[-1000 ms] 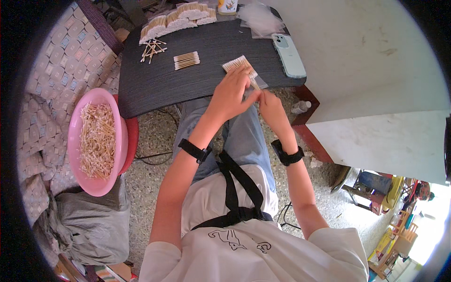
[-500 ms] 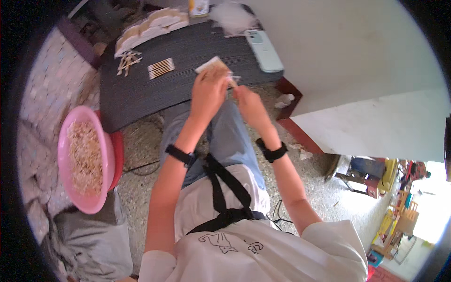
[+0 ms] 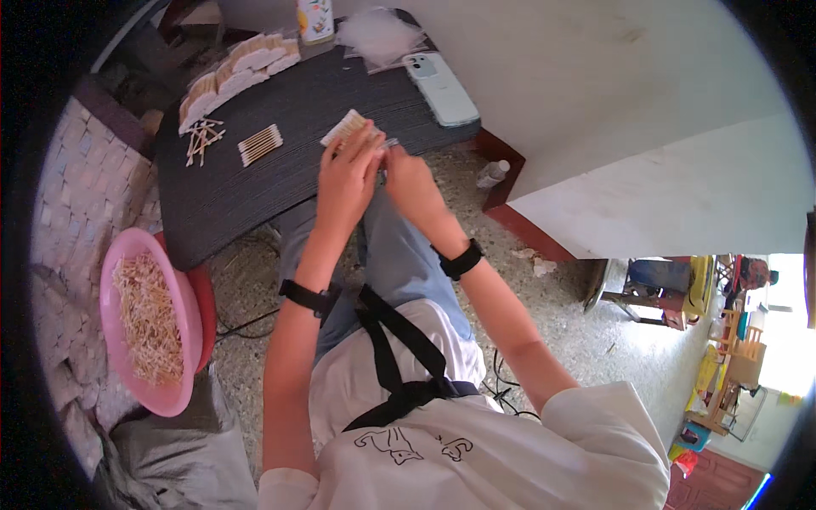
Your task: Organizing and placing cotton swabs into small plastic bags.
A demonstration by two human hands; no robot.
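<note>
Nearest the camera: white shirt, dark straps crossing over it, blue-grey trousers below. Both forearms reaching forward from the lower edge, each with a black wristband.

Left hand (image 3: 347, 177) raised at the near edge of the dark tabletop (image 3: 280, 183), fingers curled shut in a grip around a small bundle of pale wooden sticks (image 3: 347, 130) whose ends poke out above the fingertips. Right hand (image 3: 406, 180) just beside it, touching or nearly touching the left, fingers pinched close together near the bundle's right side; whether that grip has hold of the bundle or of a thin clear wrapper, cannot tell.

To the left, lower down, a pink basin (image 3: 144, 327) heaped with loose pale sticks, sitting on a red stool, with a grey sack (image 3: 170, 459) slumped in front of it. Speckled floor under the knees, a dark cable trailing across it.

Further out on the tabletop, well apart from the hands: a neat flat bundle of sticks (image 3: 260, 144), then a scattered little pile of sticks (image 3: 201, 139) to its left. Beyond those, a curved row of finished packs (image 3: 234, 78) along the far left edge. To the right, a pale blue phone (image 3: 440, 87) lying flat, and behind it a heap of clear plastic bags (image 3: 378, 36) and a bottle (image 3: 315, 17) at the top edge.
</note>
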